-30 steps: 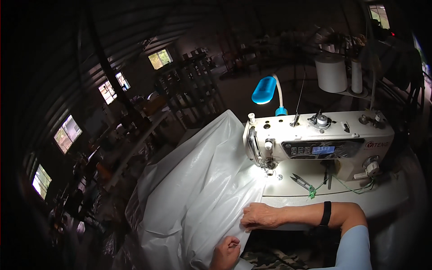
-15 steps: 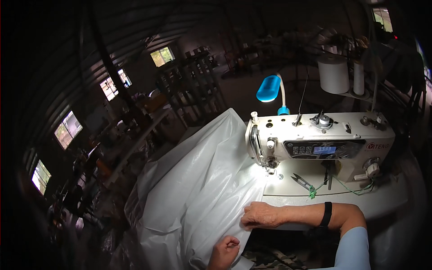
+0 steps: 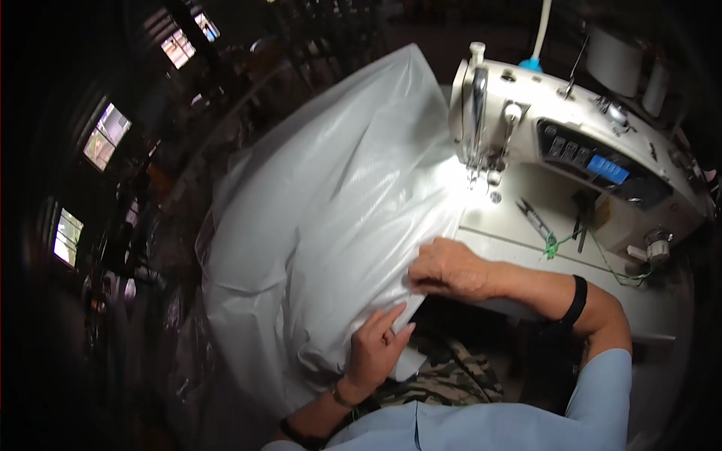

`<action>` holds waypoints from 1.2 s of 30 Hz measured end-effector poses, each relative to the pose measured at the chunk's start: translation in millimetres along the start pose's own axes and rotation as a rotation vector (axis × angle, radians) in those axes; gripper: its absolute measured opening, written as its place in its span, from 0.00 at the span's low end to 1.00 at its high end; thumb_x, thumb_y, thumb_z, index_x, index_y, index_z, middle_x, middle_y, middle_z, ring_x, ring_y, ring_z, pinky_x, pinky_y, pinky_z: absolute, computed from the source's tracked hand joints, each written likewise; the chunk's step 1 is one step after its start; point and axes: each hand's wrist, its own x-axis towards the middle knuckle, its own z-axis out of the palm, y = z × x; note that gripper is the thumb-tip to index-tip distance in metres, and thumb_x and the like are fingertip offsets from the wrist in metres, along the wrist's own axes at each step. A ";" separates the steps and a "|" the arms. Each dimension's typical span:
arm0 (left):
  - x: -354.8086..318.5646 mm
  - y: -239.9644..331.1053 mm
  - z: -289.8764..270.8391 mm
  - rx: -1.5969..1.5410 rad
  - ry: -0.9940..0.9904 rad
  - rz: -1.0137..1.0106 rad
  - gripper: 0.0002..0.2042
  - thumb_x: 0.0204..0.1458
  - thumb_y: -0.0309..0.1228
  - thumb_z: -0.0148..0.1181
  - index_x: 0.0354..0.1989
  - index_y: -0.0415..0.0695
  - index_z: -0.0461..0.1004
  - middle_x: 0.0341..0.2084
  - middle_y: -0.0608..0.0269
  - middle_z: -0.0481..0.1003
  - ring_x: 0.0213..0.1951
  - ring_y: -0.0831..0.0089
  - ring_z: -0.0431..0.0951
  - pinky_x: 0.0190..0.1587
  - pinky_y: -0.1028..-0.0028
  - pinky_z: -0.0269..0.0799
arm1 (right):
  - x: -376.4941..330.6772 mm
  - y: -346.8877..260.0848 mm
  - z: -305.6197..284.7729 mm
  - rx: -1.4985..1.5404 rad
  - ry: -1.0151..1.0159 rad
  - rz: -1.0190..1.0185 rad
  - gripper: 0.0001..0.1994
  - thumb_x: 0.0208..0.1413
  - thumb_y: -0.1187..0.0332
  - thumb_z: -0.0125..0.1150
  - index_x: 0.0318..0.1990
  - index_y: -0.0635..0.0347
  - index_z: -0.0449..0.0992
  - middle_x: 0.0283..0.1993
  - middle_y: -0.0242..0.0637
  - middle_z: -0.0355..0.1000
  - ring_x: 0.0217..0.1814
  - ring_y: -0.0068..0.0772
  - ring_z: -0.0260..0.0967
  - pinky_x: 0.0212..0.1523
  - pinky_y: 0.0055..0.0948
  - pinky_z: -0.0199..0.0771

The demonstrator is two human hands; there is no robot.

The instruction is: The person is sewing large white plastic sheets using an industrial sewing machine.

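Observation:
A large white woven plastic sheet (image 3: 331, 218) lies in folds, running up under the needle area (image 3: 474, 177) of a white sewing machine (image 3: 511, 113). My right hand (image 3: 451, 269) is closed on the sheet's near right edge, fingertips curled down over it. Just below and to the left, my left hand (image 3: 372, 347) rests against the sheet with its thumb and fingers apart. Bright lamp light falls where the sheet meets the machine. The fingertips of my right hand are partly hidden.
Thread snips (image 3: 534, 219) with a green cord (image 3: 551, 246) lie on the machine bed, right of the needle. Thread cones (image 3: 613, 64) stand behind the machine. My camouflage-clad lap (image 3: 444, 368) is below the table edge. Windows show in the dark room at left.
The view has tilted downward, so the machine appears higher and more of my body shows. My left hand has opened from curled fingers; my right hand stays at the sheet's edge.

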 end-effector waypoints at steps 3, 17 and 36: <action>5.0 -8.0 6.2 0.004 0.068 0.028 0.17 0.48 0.21 0.69 0.48 0.35 0.78 0.22 0.65 0.66 0.21 0.81 0.60 0.24 0.79 0.59 | 2.3 -6.4 -4.0 0.018 -0.027 0.038 0.07 0.51 0.66 0.66 0.33 0.54 0.74 0.31 0.35 0.71 0.39 0.43 0.69 0.41 0.40 0.68; -0.4 -13.8 13.6 -0.040 0.111 0.014 0.10 0.51 0.20 0.66 0.42 0.36 0.80 0.21 0.64 0.67 0.20 0.79 0.61 0.22 0.77 0.57 | -8.9 -9.0 -0.7 -0.102 0.005 0.006 0.09 0.53 0.60 0.65 0.32 0.54 0.76 0.36 0.34 0.69 0.44 0.38 0.65 0.46 0.38 0.62; 4.3 -17.1 10.9 0.312 0.066 0.318 0.23 0.45 0.24 0.72 0.53 0.41 0.78 0.21 0.61 0.65 0.19 0.69 0.66 0.24 0.72 0.64 | -6.4 -5.4 -1.0 -0.088 -0.033 0.052 0.10 0.54 0.57 0.64 0.33 0.51 0.75 0.32 0.29 0.68 0.40 0.33 0.65 0.43 0.36 0.59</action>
